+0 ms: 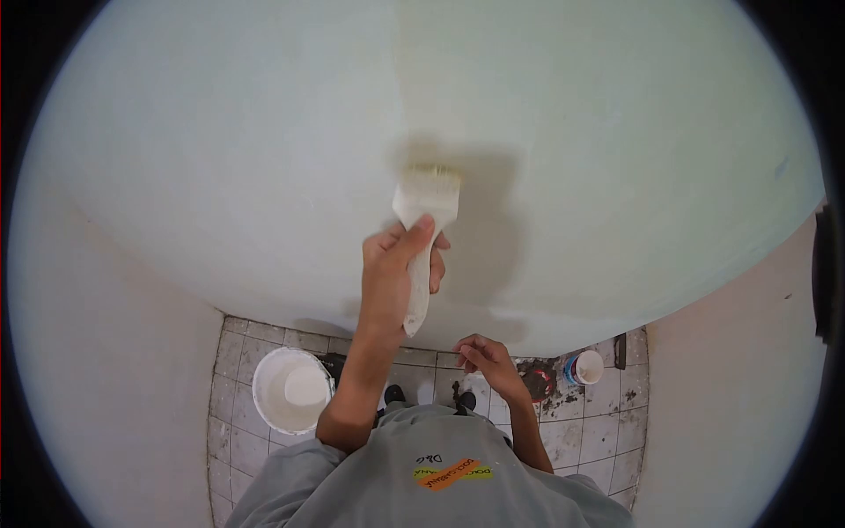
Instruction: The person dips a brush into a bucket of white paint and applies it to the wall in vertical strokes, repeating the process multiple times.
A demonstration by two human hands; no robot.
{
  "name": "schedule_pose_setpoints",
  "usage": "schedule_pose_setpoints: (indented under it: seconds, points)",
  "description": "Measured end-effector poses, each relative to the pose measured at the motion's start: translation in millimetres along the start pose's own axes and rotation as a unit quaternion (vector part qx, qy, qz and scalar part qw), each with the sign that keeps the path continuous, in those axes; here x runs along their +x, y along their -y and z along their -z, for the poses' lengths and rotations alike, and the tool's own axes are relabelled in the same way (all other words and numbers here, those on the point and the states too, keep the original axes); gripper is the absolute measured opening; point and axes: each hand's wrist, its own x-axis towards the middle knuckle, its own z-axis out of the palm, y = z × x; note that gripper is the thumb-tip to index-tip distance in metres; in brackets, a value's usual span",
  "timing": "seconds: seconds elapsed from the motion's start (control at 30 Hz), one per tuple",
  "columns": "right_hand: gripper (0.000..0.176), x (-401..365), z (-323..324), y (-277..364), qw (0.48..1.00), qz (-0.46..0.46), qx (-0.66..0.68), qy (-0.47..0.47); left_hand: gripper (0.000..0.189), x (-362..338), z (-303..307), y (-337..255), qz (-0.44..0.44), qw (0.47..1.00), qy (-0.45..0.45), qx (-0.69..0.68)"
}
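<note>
My left hand (393,255) is closed around the handle of a paintbrush (428,195), with the thumb pressed along its upper part. The brush is wide and whitish, coated in paint, and points upward. Its yellowish bristle tips overlap the wall (598,176) in front of me, where a shadow falls beside the brush. Lower down, my right hand (490,359) hangs near the foot of the wall with nothing in it, fingers loosely bent and apart. Across the wall, a paler area on the left meets a greener one on the right.
On the tiled floor (598,436), a white bucket (268,387) with whitish paint and a round pale shape inside stands at my left. A small paint tub (584,368) sits at the right beside dark smudges and a red item (541,381). Side walls close in on both sides.
</note>
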Motion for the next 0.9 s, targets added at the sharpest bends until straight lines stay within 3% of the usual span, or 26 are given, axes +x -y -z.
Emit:
schedule_pose_setpoints:
  seconds: [0.07,0.17,0.27,0.4,0.5,0.6,0.73,0.83,0.9]
  points:
    - [0.019,3,2,-1,1.000,0.004,0.002,0.011,0.034,0,-6,-15,-0.060,0.998,0.029,-0.008]
    - [0.019,2,5,-17,1.000,0.007,-0.005,0.026,0.036,4,4,1,-0.027,0.999,0.026,-0.017]
    - [0.019,0,10,-21,1.000,-0.003,-0.007,0.023,0.035,7,23,68,0.016,0.999,-0.032,0.002]
    - [0.019,-2,16,-21,0.999,-0.002,-0.011,0.031,0.032,-18,62,160,0.174,0.981,-0.091,-0.003]
    - [0.019,-1,26,-25,0.999,0.004,-0.002,0.048,0.032,-25,74,173,0.231,0.964,-0.132,-0.015]
    - [0.018,0,32,-13,0.999,0.003,0.007,0.037,0.033,-5,53,122,0.180,0.978,-0.103,-0.018]
    - [0.018,-3,37,-15,0.999,0.004,0.020,0.027,0.035,-3,2,24,0.043,0.996,-0.069,0.019]
    - [0.018,-3,41,-18,0.999,-0.004,0.010,0.037,0.035,-2,-10,-3,-0.049,0.998,-0.022,0.024]
    - [0.018,-1,41,-25,0.999,-0.005,0.027,0.047,0.035,-8,-8,2,-0.054,0.998,-0.022,0.013]
